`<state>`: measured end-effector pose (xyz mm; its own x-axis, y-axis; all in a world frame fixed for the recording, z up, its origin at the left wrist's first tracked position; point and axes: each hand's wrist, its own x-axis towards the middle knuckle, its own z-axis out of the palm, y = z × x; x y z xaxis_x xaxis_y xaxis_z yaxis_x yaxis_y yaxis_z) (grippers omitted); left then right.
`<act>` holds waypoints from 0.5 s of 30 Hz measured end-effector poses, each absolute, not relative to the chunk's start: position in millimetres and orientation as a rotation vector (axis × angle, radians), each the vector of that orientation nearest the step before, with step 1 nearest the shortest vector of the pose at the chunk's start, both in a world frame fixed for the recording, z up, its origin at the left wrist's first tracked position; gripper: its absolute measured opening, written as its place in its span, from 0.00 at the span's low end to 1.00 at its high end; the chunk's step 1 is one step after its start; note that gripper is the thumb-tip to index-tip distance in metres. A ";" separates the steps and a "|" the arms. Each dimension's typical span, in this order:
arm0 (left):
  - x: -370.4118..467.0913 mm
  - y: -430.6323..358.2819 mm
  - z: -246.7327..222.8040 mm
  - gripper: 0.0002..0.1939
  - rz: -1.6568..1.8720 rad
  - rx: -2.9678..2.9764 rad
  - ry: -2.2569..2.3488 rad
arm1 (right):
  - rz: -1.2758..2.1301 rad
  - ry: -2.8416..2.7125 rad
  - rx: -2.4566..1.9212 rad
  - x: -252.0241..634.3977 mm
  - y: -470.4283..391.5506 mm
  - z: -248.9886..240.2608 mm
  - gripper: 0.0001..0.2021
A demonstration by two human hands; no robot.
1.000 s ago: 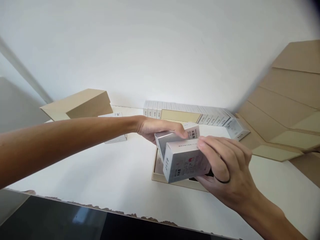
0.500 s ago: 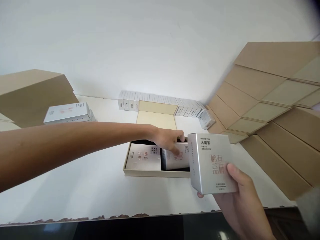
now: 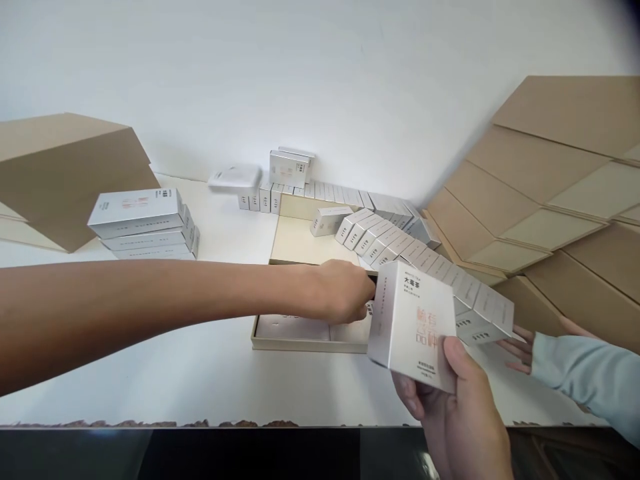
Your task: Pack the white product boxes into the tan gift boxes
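In my right hand (image 3: 463, 400) is a silver tea box (image 3: 417, 327) with dark and red print, tilted, thumb on its front. My left hand (image 3: 345, 290) reaches across over the right part of a shallow cream gift box (image 3: 310, 345), fingers curled down and closed; whatever they grip is hidden. Inside the gift box lie two silver tea boxes (image 3: 293, 328), partly covered by my left forearm. The gift box's cream lid (image 3: 310, 243) stands opened out behind it.
A co-worker's hand (image 3: 520, 347) in a light blue sleeve touches the end of a slanting row of tea boxes (image 3: 425, 267). More boxes line the wall, with a blurred one (image 3: 235, 179) above. Stacked tea boxes (image 3: 145, 223) stand left; brown cartons (image 3: 550, 173) rise right.
A long row of tea boxes and a co-worker's hand have appeared at right, and more boxes atop the wall row. My left hand's fingers have curled closed; the tea box in my right hand shifted slightly left.
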<state>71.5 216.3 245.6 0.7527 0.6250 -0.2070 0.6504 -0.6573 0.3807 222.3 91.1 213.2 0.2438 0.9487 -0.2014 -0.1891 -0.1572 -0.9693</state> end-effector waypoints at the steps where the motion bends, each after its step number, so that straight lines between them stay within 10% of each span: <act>1: 62.9 213.9 252.0 0.09 -0.060 2.532 0.962 | 1.204 -0.828 -1.286 223.5 92.7 212.7 0.17; 8: 12.2 182.0 290.8 0.37 0.123 2.029 0.900 | 1.283 -1.001 -1.284 212.9 95.6 212.8 0.20; 15: 38.6 173.4 283.1 0.32 0.232 1.962 1.108 | 1.327 -1.278 -1.480 184.0 91.4 219.1 0.22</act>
